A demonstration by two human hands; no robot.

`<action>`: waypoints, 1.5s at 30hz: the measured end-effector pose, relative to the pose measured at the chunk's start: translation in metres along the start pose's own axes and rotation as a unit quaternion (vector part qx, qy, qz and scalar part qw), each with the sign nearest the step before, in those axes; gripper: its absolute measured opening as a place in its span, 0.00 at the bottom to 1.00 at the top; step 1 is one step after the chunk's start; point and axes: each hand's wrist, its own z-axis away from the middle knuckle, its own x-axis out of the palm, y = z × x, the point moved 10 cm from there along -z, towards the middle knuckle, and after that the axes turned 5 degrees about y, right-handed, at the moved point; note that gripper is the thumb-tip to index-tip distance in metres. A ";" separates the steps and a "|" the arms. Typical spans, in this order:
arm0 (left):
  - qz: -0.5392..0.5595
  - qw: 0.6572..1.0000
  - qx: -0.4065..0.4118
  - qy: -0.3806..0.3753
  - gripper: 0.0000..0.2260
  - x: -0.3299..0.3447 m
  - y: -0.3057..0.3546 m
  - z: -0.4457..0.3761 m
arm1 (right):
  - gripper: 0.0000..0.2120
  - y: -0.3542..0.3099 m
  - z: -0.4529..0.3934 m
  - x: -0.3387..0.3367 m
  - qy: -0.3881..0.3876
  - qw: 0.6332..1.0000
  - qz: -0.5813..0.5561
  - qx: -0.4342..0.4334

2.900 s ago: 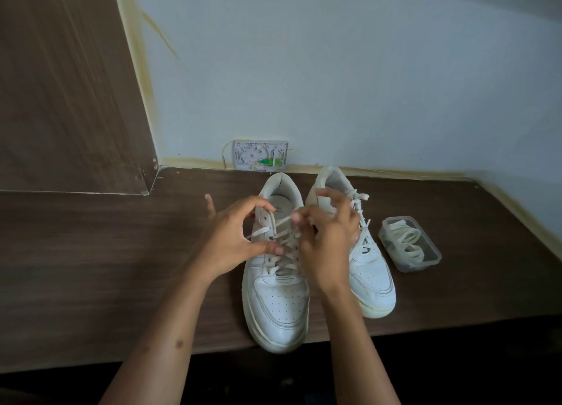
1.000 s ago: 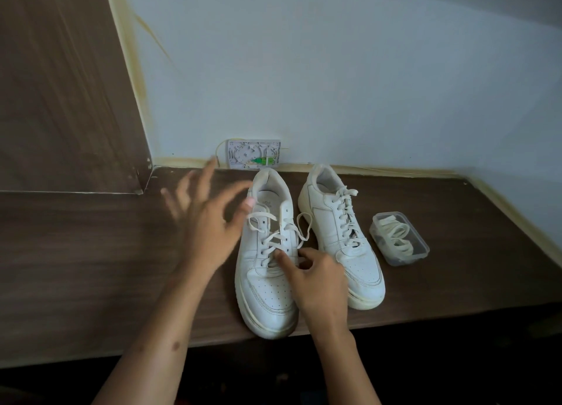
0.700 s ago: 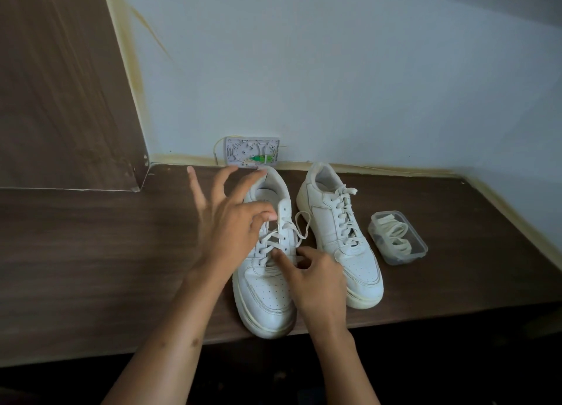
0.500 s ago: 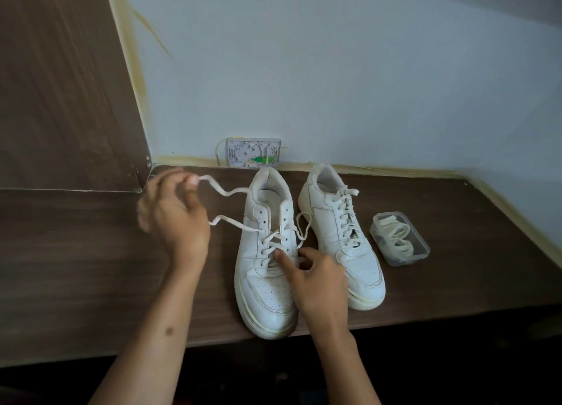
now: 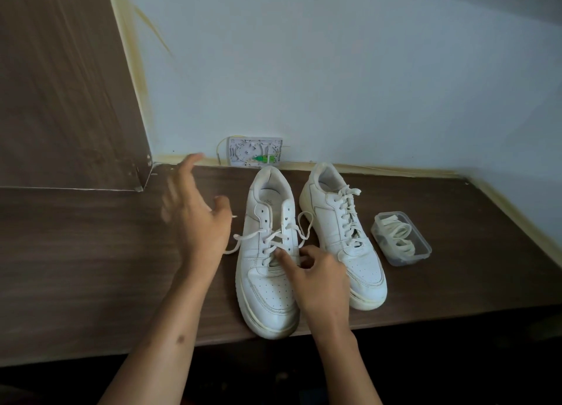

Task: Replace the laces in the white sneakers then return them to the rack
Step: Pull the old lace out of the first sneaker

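Pressing your right hand (image 5: 316, 278) onto the lower lace crossings of the left-hand sneaker (image 5: 269, 261), you keep its index fingertip (image 5: 281, 254) on the lace there, the other fingers loosely curled beside it; I can't tell whether they pinch anything. Your left hand (image 5: 197, 222) has changed most: half a second ago it was pinching the lace end and drawing it out well to the left, and now it is spread open and blurred with motion, holding nothing, back just beside the shoe. The freed lace end (image 5: 234, 245) lies slack on the tabletop (image 5: 76, 252) under that hand's thumb side, and the upper eyelets on that side now stand bare. That suggests the old lace is coming out row by row, with several crossings not yet undone. The other end loops loose (image 5: 304, 228) between the two shoes, near your right fingers. The second sneaker (image 5: 343, 237) stands fully laced just to the right, touching or nearly touching the first. Farther right, apart from both hands, a clear plastic box (image 5: 401, 238) holds what look like the replacement laces. No rack is in view.
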 end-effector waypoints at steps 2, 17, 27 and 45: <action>-0.014 0.992 0.096 -0.079 0.14 0.015 0.023 0.003 | 0.23 0.000 0.000 0.000 0.001 1.000 0.004 0.000; 0.019 0.972 0.041 -0.229 0.08 0.040 0.012 0.021 | 0.25 -0.001 -0.002 0.003 0.007 1.000 0.007 -0.004; -0.168 0.929 0.232 -0.234 0.09 0.050 0.039 0.037 | 0.24 -0.003 -0.003 0.006 0.002 1.000 0.019 -0.013; -0.128 0.967 0.171 -0.138 0.07 0.034 0.026 0.020 | 0.24 -0.005 -0.003 0.008 -0.004 1.000 0.022 -0.010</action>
